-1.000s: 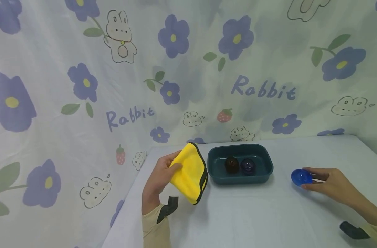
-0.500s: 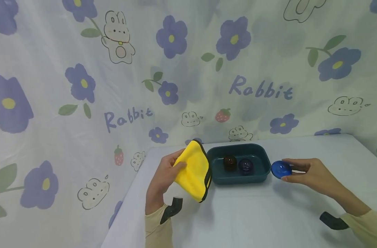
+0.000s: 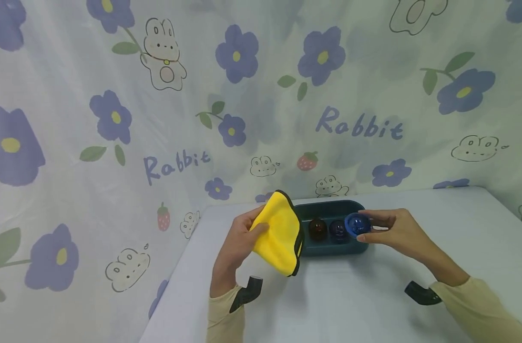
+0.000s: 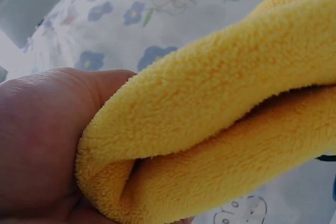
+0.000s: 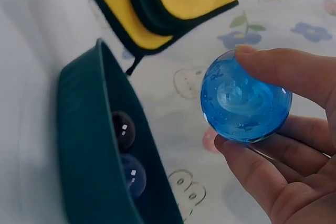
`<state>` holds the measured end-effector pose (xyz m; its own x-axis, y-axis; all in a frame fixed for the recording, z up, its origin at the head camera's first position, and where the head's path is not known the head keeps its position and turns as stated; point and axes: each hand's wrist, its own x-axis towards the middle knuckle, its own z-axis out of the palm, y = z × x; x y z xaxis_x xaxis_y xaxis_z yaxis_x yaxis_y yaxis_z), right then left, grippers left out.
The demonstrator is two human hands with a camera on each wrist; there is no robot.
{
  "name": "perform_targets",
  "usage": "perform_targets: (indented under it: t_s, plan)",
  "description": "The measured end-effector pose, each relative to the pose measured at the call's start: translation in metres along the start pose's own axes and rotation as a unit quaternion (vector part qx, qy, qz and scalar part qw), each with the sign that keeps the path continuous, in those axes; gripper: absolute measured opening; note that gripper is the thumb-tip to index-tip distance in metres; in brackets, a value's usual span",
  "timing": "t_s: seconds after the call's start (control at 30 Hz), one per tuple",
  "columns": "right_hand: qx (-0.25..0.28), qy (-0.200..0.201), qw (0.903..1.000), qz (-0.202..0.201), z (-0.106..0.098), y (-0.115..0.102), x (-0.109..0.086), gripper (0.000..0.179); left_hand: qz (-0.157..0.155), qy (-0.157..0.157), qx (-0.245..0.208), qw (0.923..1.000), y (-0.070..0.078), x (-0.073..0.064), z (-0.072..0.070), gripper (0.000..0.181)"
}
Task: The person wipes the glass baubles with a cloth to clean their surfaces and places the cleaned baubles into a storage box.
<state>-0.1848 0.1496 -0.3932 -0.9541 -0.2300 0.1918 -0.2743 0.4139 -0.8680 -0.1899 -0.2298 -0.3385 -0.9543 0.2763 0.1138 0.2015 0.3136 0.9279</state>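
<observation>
My left hand [image 3: 240,239] grips a folded yellow cloth [image 3: 279,233] with black edging, thumb on its near face. Plush folds of the cloth fill most of the left wrist view. With thumb and fingers my right hand [image 3: 389,232] pinches a see-through blue ball [image 5: 245,97], held over the right end of a dark green tray [image 3: 327,250]. In the tray lie a dark brown ball [image 3: 317,229] and a dark purple ball [image 3: 338,231], side by side. The cloth overlaps the tray's left end in the head view.
A white table [image 3: 342,305] lies under both hands. Behind it hangs a curtain [image 3: 261,114] printed with purple flowers, rabbits and strawberries. Black wrist mounts [image 3: 423,293] stick out from both sleeves.
My right hand has carried the blue ball leftward from the open table to over the tray's right end. My left hand, still holding the cloth, has shifted slightly right, toward the tray.
</observation>
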Motion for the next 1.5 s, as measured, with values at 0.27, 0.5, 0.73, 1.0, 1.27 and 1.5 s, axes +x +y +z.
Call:
perform_targets:
  t_s: [0.27, 0.5, 0.73, 1.0, 1.27, 1.5]
  plan:
    - [0.025, 0.006, 0.9997, -0.006, 0.02, -0.02, 0.014, 0.067, 0.018, 0.0, -0.008, 0.9998, 0.004, 0.004, 0.018, 0.051]
    - [0.058, 0.008, 0.9979, -0.028, 0.039, -0.032, 0.024, 0.068, 0.037, -0.002, -0.017, 0.9992, 0.007, 0.008, 0.037, 0.05]
    - [0.053, 0.02, 0.9977, -0.038, 0.05, -0.039, 0.028, 0.067, 0.044, -0.029, -0.003, 0.9986, 0.013, 0.008, 0.052, 0.05]
    - [0.037, 0.031, 0.9981, -0.037, 0.055, -0.042, 0.023, 0.067, 0.063, -0.035, 0.045, 0.9964, 0.017, 0.0, 0.068, 0.051]
    - [0.054, 0.013, 0.997, -0.054, 0.059, -0.044, 0.021, 0.065, 0.093, -0.014, 0.099, 0.9906, 0.02, -0.004, 0.08, 0.053]
    - [0.045, 0.004, 0.9963, -0.073, 0.059, -0.047, 0.018, 0.061, 0.107, -0.014, 0.134, 0.9852, 0.018, -0.001, 0.083, 0.055]
